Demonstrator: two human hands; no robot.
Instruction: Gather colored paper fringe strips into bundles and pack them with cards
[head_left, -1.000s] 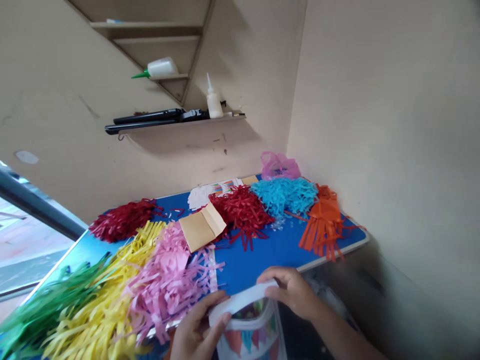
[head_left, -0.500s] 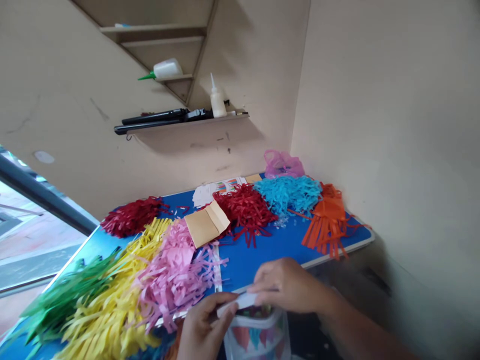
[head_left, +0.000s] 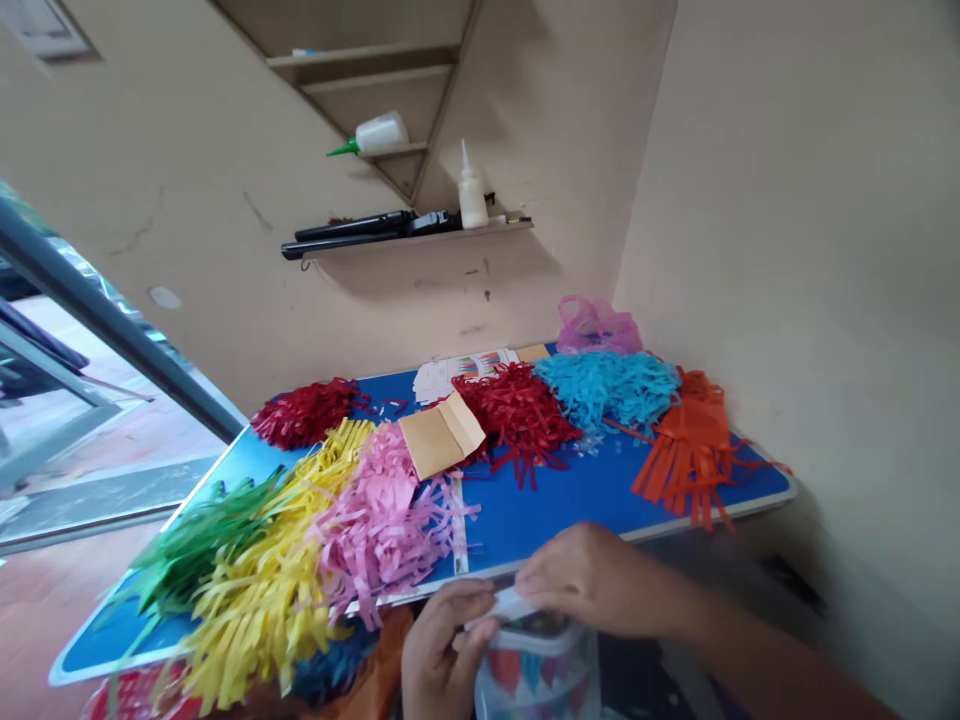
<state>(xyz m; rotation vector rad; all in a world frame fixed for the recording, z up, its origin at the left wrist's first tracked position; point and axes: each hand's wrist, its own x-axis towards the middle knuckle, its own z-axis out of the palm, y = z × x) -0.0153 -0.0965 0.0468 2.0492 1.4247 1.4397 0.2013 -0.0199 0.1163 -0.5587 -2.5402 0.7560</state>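
A small white strip (head_left: 513,604), perhaps folded paper, stretches between my two hands. Its left end is pinched by the thumb and fingers of my left hand (head_left: 446,645). My right hand (head_left: 581,578) has its fingers closed on the other end, partly covering it. Just beneath the strip stands a see-through plastic tub (head_left: 534,690) with red and blue pointed shapes showing through its wall. What lies inside the tub's mouth is too dark to tell.
Fringed paper bundles in green (head_left: 202,540), yellow (head_left: 262,585), pink (head_left: 394,510), red (head_left: 517,410), light blue (head_left: 611,385) and orange (head_left: 690,445) lie on the blue table (head_left: 540,510). A brown envelope (head_left: 435,440) rests among them. Glue bottles (head_left: 472,200) stand on wall shelves.
The view has swung left, so the table and shelves appear farther right. Both hands keep hold of the white strip above the tub.
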